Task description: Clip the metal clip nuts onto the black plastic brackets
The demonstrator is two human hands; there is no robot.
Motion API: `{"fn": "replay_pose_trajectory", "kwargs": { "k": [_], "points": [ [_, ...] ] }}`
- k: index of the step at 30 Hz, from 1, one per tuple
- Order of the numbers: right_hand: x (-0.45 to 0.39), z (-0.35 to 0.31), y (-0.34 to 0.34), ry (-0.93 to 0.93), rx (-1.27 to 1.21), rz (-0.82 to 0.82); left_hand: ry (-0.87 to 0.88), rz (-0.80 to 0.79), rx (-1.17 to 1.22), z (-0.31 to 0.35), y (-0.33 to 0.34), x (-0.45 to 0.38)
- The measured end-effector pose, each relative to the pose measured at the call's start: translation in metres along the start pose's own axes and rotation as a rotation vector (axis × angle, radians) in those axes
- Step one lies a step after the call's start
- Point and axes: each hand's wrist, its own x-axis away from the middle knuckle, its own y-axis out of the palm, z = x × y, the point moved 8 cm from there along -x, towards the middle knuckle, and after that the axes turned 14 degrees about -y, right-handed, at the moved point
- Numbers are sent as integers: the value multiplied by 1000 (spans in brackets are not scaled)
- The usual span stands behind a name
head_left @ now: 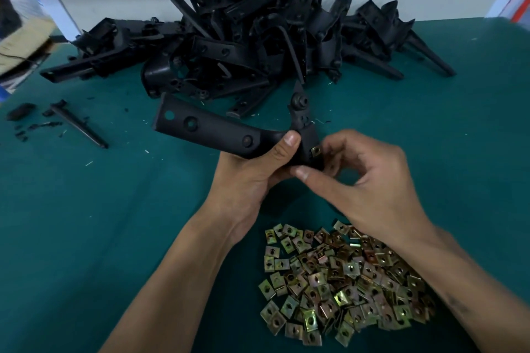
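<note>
My left hand (252, 169) grips a long black plastic bracket (206, 126) at its bend, thumb on top, and holds it above the green table. A brass-coloured clip nut (316, 149) sits on the bracket's right edge. My right hand (364, 178) is at that edge, its fingers curled around the nut and its thumb under the bracket. A heap of loose clip nuts (344, 281) lies on the table below my hands.
A big pile of black brackets (243, 37) fills the back of the green table (86, 223). A thin black rod (77, 125) and small black scraps lie at the left. A cardboard box (20, 40) stands at the far left edge.
</note>
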Motion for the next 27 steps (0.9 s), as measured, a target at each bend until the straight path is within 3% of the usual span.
{"fn": "replay_pose_trajectory", "kwargs": {
  "k": [6, 14, 17, 21, 24, 27],
  "points": [
    [-1, -12, -4, -207, 303, 5, 9, 4, -5, -1, -2, -1],
    [-2, -22, 0, -269, 352, -21, -11, -16, -39, -6, 2, -1],
    [-3, -12, -5, -183, 130, -130, -42, -56, -63, -8, 6, 0],
    [7, 13, -15, 120, -95, -382, -67, -91, -93, -10, 11, 1],
    [21, 19, -13, 242, -110, -614, -93, -98, -62, -10, 10, 2],
    [24, 18, -8, 272, -53, -700, -103, -30, -43, -10, 3, 0]
  ]
}}
